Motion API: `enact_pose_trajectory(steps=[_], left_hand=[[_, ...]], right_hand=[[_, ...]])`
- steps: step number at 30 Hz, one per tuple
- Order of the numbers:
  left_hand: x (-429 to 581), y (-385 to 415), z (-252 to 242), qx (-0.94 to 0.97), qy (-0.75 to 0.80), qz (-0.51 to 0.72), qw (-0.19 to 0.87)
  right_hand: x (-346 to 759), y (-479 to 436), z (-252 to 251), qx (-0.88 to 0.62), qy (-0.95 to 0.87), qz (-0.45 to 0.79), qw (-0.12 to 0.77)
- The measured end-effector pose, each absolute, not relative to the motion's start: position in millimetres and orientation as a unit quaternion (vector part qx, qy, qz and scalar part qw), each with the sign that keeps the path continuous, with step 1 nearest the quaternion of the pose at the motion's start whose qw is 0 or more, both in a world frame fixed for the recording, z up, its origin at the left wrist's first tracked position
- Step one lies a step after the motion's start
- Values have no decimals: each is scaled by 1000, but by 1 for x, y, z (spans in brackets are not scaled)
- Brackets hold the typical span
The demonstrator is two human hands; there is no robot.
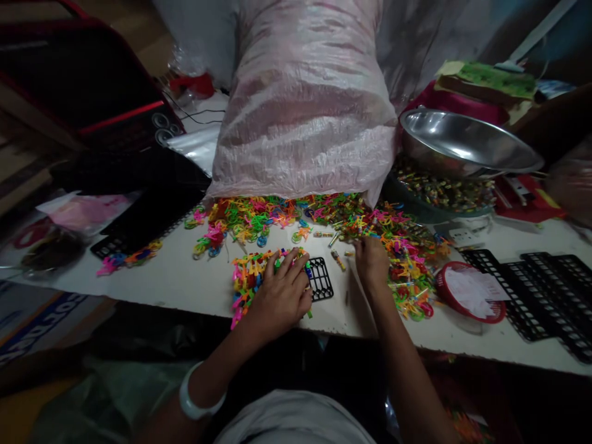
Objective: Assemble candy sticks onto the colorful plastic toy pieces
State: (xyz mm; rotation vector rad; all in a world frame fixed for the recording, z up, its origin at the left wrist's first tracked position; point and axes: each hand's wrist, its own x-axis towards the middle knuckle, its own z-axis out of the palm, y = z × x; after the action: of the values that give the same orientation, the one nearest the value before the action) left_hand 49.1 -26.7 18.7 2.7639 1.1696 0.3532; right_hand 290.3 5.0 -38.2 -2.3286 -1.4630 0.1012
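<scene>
- Reference item: the small black grid tray (320, 280), which lies flat on the white table (185, 280), near its front edge.
- The left hand (280, 295) rests palm down on the left part of the grid tray, fingers spread. It covers a cluster of coloured plastic pieces (247, 277) that sits on the tray and spills off its left side. The fingers close on nothing.
- A white bangle (198, 399) sits on the left wrist, well in front of the grid tray.
- The right hand (371, 260) lies just right of the grid tray, with its fingers curled into the edge of the loose pile (370, 222). It cannot be determined whether the fingertips pinch a piece (they are hidden by the back of the hand).
- The loose pile of mixed bright pieces spreads behind and to the right of the grid tray.
- A few small stick-shaped parts (338, 259) lie between the grid tray and the right hand.
- A large translucent sack (305, 105) stands behind the grid tray, its open mouth at the loose pile.
- A steel bowl (465, 145) is well behind and to the right of the grid tray.
- A red basket (490, 316) with white paper in it sits to the right of the grid tray, and larger black grids (550, 296) lie beyond it.
</scene>
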Motion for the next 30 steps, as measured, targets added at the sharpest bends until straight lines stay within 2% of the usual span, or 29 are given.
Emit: enact_pose_trajectory(steps=[3, 6, 8, 10, 12, 15, 20, 24, 30], left_hand=[[49, -27, 20, 912, 388, 118, 58], [49, -27, 21, 913, 387, 116, 58], [49, -27, 20, 914, 385, 116, 62], [48, -26, 19, 913, 385, 119, 63], [48, -26, 18, 912, 388, 120, 64], [49, -25, 19, 911, 390, 115, 65], [50, -25, 22, 913, 385, 120, 66], [48, -24, 22, 910, 390, 116, 76], [47, -31, 26, 913, 392, 98, 60]], right_hand=[[295, 29, -28, -867, -478, -8, 141], [302, 41, -27, -860, -490, 2, 143], [307, 40, -32, -845, -499, 4, 193], [312, 34, -38, -820, -487, 23, 301], [315, 27, -40, -787, -450, 71, 416], [315, 17, -32, -742, -411, 156, 506], [298, 3, -16, -662, -384, 303, 568], [277, -20, -29, -603, -311, 433, 593], [254, -63, -46, -585, -238, 501, 592]])
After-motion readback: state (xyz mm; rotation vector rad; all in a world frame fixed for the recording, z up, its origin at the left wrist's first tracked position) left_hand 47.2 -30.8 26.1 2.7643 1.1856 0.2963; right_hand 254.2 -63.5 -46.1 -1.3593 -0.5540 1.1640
